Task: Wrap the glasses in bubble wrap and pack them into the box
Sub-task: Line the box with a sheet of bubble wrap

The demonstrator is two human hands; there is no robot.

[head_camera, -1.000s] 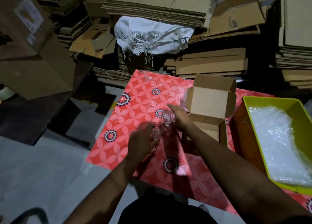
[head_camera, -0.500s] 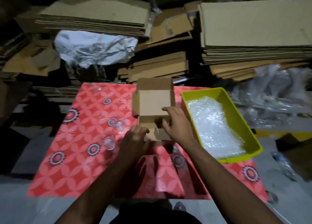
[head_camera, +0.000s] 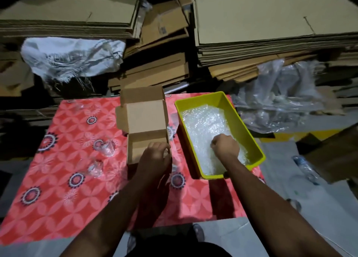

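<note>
From the head view, a person's two bare forearms reach up from the bottom of the frame over one red floral mat (head_camera: pixel 64 198) spread across the lower left and centre. One small cardboard box (head_camera: pixel 144 121) stands open at the centre of the frame, its lid flap raised toward the top. Just right of it sits one yellow tray (head_camera: pixel 249 132), holding a layer of bubble wrap (head_camera: pixel 201 125). At least two clear glasses are countable on the mat left of the box: one glass (head_camera: pixel 107 147) nearer the box, a second glass (head_camera: pixel 95 166) below it toward the lower left; a fainter clear shape near the mat's upper left corner is too blurred to identify.

The left hand (head_camera: pixel 155 158) rests at the box's near right corner, knuckles up, fingers curled over the cardboard edge. The right hand (head_camera: pixel 225 145) is down inside the tray, fist-like, its fingers clenched into the bubble wrap at the sheet's lower half.

Beyond the mat, stacks of flattened cardboard (head_camera: pixel 267 18) fill the top of the frame. One white frayed sack (head_camera: pixel 73 57) lies at upper left, crumpled clear plastic sheeting (head_camera: pixel 280 94) at right, and one plastic bottle (head_camera: pixel 306 169) lies on the floor at the right edge.
</note>
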